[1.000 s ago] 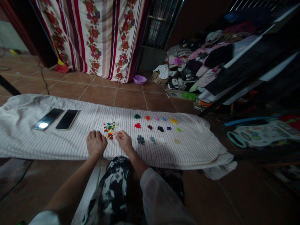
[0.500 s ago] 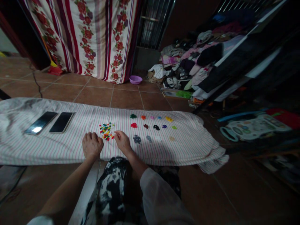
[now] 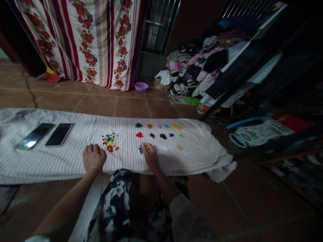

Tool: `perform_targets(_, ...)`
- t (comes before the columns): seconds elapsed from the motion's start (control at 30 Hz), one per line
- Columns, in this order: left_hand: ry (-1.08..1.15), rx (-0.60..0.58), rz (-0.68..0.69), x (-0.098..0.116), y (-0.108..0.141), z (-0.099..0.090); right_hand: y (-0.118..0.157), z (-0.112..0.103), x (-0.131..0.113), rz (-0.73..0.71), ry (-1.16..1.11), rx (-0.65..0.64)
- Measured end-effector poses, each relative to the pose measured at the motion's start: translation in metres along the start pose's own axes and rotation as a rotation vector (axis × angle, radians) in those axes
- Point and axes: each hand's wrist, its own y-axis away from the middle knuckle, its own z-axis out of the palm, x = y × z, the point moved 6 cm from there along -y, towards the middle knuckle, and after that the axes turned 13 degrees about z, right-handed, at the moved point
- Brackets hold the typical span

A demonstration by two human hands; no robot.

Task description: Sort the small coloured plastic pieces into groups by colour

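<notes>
My left hand rests knuckles-up on the striped cloth, its fingers curled under so that their inside is hidden. Just right of it lies a mixed heap of small coloured pieces, mostly red, yellow, green and white. My right hand pinches a tiny pale piece, too small to name, above the dark grey pile, which it partly covers. A lighter grey pile shows beside the hand. To the right are a white pile and a beige pile.
Farther back sit single-colour piles, among them green, red, black and yellow. Two phones lie at the left. Beyond, a purple basin stands on the floor by a clothes heap.
My right hand has moved right, from the mixed heap to the dark grey pile, with its fingers pinched. My left hand stays by the heap. The view has shifted slightly.
</notes>
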Motion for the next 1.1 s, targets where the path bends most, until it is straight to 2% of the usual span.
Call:
perform_targets(0.07,-0.004,0.0,0.007,0.0,0.0,0.0,-0.004,-0.018,0.011,0.036,-0.023,0.059)
perform_targets(0.27,-0.048,0.013,0.023,-0.001,-0.001,0.001,-0.018,-0.08,0.05,0.202,-0.008,0.36)
perform_targets(0.43,-0.082,0.007,0.019,-0.001,-0.001,0.002,-0.031,-0.115,0.077,0.24,0.11,0.417)
perform_targets(0.63,-0.084,-0.008,0.015,-0.001,-0.001,0.003,-0.042,-0.123,0.098,0.305,0.218,0.376)
perform_targets(0.97,-0.064,0.01,0.026,-0.003,-0.001,0.003,-0.037,-0.12,0.112,0.196,0.206,0.307)
perform_targets(1.1,-0.037,0.014,0.02,-0.003,0.0,0.004,-0.034,-0.116,0.11,0.15,0.229,0.28)
